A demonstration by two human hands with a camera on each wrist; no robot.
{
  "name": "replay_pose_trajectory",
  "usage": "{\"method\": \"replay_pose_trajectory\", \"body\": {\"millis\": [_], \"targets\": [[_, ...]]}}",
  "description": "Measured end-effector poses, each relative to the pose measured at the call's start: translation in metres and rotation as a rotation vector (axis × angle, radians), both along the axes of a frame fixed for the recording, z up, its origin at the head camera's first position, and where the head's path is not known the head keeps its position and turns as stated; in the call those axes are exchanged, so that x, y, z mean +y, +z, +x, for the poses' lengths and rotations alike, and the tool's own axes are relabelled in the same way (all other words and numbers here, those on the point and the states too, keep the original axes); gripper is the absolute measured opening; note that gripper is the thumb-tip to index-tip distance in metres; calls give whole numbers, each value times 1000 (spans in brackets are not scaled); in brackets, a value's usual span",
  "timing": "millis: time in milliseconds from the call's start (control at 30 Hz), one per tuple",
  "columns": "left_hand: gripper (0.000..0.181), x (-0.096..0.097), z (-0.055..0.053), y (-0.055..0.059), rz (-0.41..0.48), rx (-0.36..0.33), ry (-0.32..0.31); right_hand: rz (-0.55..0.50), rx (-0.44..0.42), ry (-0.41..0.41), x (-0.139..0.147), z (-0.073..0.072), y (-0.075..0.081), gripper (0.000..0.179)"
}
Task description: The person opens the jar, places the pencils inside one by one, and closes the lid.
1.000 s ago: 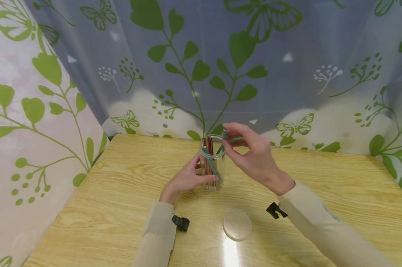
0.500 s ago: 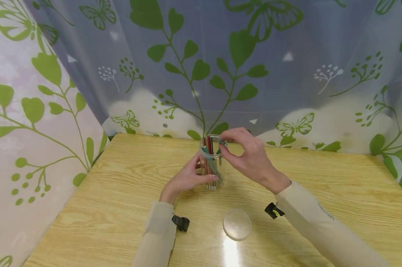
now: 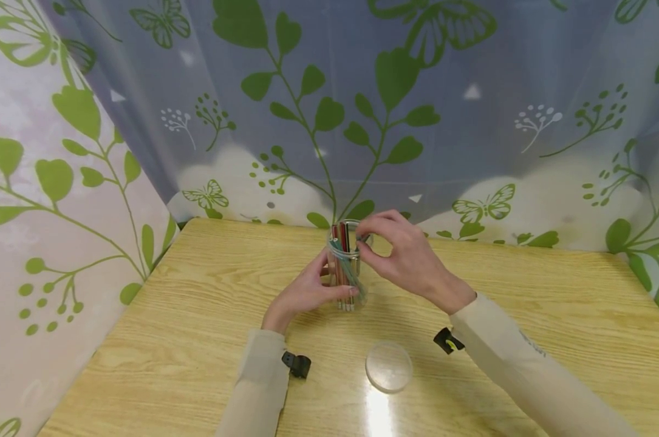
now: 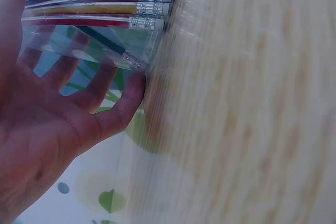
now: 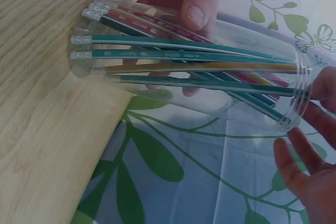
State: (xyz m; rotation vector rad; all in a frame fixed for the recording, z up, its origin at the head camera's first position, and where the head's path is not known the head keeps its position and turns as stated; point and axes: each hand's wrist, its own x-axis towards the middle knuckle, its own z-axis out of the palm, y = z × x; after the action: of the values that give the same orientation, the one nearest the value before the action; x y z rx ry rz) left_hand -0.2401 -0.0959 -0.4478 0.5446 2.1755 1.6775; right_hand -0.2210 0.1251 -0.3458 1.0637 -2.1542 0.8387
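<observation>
A clear jar [image 3: 364, 295] stands upright near the table's back edge, holding several pencils [image 5: 173, 55] in teal, red, yellow and dark colours. Their eraser ends point down, as the left wrist view shows. My left hand [image 3: 306, 292] grips the jar from the left side, thumb across its front. Over the jar's mouth, my right hand [image 3: 413, 261] pinches the upper end of a teal pencil [image 5: 252, 88] between thumb and forefinger. That pencil's length is inside the jar, and its tip is hidden by the fingers.
A round clear lid [image 3: 389, 368] lies flat on the wooden table [image 3: 198, 340], in front of the jar. A patterned curtain [image 3: 329, 121] hangs close behind the jar, and another printed sheet [image 3: 61, 182] borders the left side.
My right hand has come down and slightly left to the jar's rim, lowering the teal pencil into the jar. My left hand and the lid have stayed put.
</observation>
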Motion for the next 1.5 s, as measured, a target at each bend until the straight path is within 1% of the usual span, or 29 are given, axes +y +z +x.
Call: {"method": "replay_pose_trajectory", "body": {"millis": [133, 333, 467, 567, 800, 1000, 1133, 1267, 1500], "targets": [[95, 0, 0, 0, -5, -8, 4, 35, -4, -11, -1, 2, 3, 17], [95, 0, 0, 0, 6, 1, 1, 57, -9, -21, -1, 2, 5, 12], [95, 0, 0, -1, 2, 10, -1, 65, -41, -34, 0, 3, 5, 7], [95, 0, -1, -1, 1, 13, -2, 66, -66, -32, 0, 4, 3, 7], [97, 0, -1, -1, 5, 12, -5, 59, -102, 18, 3, 8, 0, 15], [96, 0, 0, -1, -3, -4, -1, 72, -119, 24, 5, 9, 0, 21], [96, -1, 0, -1, -7, -14, 5, 69, -113, 35, 7, 10, -1, 22], [96, -1, 1, 0, 3, -14, 6, 64, -108, 40, 8, 11, 0, 23], [95, 0, 1, 2, 7, -18, -2, 63, -128, 32, 13, 14, -1, 26]]}}
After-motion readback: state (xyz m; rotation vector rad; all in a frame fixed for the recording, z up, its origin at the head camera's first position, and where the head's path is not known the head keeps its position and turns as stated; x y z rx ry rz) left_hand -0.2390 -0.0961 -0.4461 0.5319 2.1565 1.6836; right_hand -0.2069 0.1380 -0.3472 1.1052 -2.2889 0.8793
